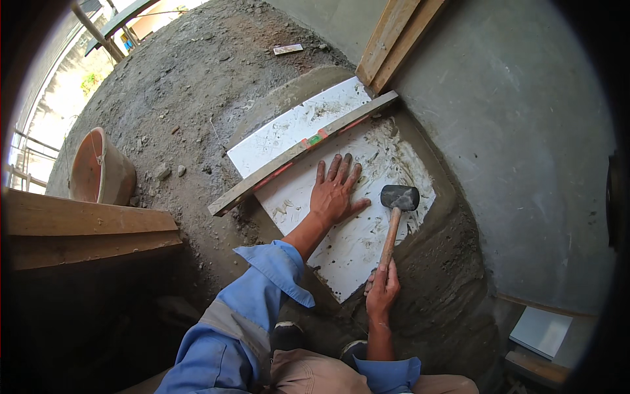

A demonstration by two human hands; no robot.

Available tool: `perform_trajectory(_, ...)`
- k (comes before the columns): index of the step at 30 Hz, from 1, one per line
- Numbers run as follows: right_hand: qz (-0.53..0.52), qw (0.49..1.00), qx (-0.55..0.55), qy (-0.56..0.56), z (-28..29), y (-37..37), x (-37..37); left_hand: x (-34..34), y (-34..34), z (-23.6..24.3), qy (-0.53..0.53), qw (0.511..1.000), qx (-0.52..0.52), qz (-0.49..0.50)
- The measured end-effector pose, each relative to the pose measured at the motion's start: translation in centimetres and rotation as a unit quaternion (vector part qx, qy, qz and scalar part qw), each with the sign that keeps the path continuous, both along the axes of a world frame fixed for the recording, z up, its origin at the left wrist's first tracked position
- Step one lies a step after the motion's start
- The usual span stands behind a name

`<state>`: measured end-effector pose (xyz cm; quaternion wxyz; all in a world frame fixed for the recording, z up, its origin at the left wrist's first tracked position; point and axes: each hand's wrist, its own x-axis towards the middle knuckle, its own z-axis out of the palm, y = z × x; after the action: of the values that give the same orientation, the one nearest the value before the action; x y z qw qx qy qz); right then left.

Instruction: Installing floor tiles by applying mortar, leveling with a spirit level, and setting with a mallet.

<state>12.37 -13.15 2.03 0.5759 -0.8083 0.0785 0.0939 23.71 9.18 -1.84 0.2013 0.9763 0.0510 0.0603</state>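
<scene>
My left hand lies flat with fingers spread on a white tile smeared with wet mortar. My right hand is wrapped round the wooden handle of a rubber mallet. The mallet's black head is over the right part of the tile; I cannot tell if it touches. A long spirit level with a green vial lies across the tile, just beyond my left fingertips. Past the level a second white surface, also a tile by its look, reaches toward the door frame. Wet grey mortar borders the tile's right side.
A mortar-stained bucket stands on rough, rubble-strewn ground at the left. Wooden frame boards rise at the left and more timber at the top. A grey plastered wall fills the right side. Another tile lies at lower right.
</scene>
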Motion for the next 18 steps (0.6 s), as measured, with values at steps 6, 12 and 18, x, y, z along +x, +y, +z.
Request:
perform_trajectory(6,-0.005,1.0,0.005,0.006,0.1,-0.4,0.7,0.4,-0.2,0.4,0.014,1.0,0.001,0.005)
perform_trajectory(12,-0.003,0.99,-0.004,-0.138,3.3,1.5,6.7,1.3,-0.1,-0.3,0.002,1.0,0.006,0.003)
perform_trajectory(18,-0.063,0.947,-0.015,-0.315,5.6,4.9,15.3,3.4,-0.8,-0.4,-0.006,1.0,0.001,0.004)
